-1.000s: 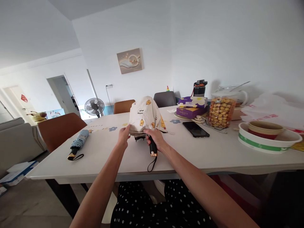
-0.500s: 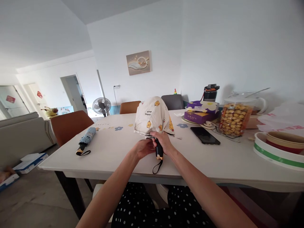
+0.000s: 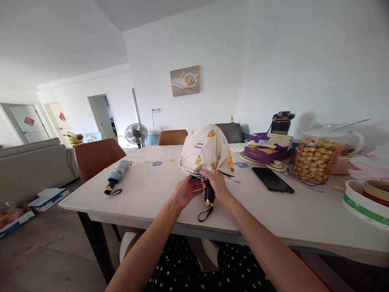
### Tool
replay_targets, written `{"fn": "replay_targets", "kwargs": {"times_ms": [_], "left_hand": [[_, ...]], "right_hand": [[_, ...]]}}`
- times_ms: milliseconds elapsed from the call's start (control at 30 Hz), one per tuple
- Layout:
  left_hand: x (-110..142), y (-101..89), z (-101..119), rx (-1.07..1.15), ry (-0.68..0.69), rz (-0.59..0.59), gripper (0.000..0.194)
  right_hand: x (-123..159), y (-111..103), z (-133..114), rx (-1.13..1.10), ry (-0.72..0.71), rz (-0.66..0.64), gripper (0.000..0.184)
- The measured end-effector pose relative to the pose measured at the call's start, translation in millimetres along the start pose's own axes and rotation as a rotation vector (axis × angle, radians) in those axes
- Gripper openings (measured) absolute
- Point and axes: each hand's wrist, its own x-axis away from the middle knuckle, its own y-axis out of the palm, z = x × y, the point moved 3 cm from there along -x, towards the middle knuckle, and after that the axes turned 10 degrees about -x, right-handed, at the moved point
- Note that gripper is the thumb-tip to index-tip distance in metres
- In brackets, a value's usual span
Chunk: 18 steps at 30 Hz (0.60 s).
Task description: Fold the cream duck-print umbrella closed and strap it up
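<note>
A partly folded cream umbrella (image 3: 197,150) with yellow duck prints stands over the table in front of me, its cloth bunched into a dome and its black handle pointing at me. My right hand (image 3: 216,184) is closed around the top of the handle, thumb up by the canopy's edge. Below that edge, my left hand (image 3: 187,192) is palm up with loosely curled fingers apart, reaching to the handle and the dark ribs. The ribs are mostly hidden by cloth. A black strap (image 3: 206,214) dangles from the handle. To the left lies a folded blue umbrella (image 3: 119,170).
On the right of the white table (image 3: 152,198) are a black phone (image 3: 272,179), purple boxes (image 3: 258,154), a snack jar (image 3: 316,158), a dark bottle (image 3: 281,123) and a green-striped white bowl (image 3: 364,209). Chairs (image 3: 95,158) stand around the table.
My left hand has left the canopy's lower left edge and come in under it beside the handle. My right hand keeps its hold. The view has swung left.
</note>
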Motion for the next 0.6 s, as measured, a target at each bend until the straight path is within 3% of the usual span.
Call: {"fn": "replay_targets", "kwargs": {"times_ms": [200,333,467,600], "left_hand": [[-5.4,3.6,-4.5,0.008,0.104,0.01,0.014],[-6.6,0.7,-5.0,0.014,0.266,0.117,0.006],[-3.2,4.3,-7.5,-0.13,0.362,0.172,0.017],[-0.8,11.1,-7.4,-0.318,0.424,0.237,0.015]], "right_hand": [[-3.0,-3.6,0.6,-0.015,-0.1,0.002,0.033],[-6.5,-5.9,2.5,-0.022,-0.088,0.029,0.039],[-7.9,-5.6,2.5,-0.049,-0.081,0.03,0.041],[-7.7,-6.6,4.0,-0.048,-0.042,0.038,0.037]]}}
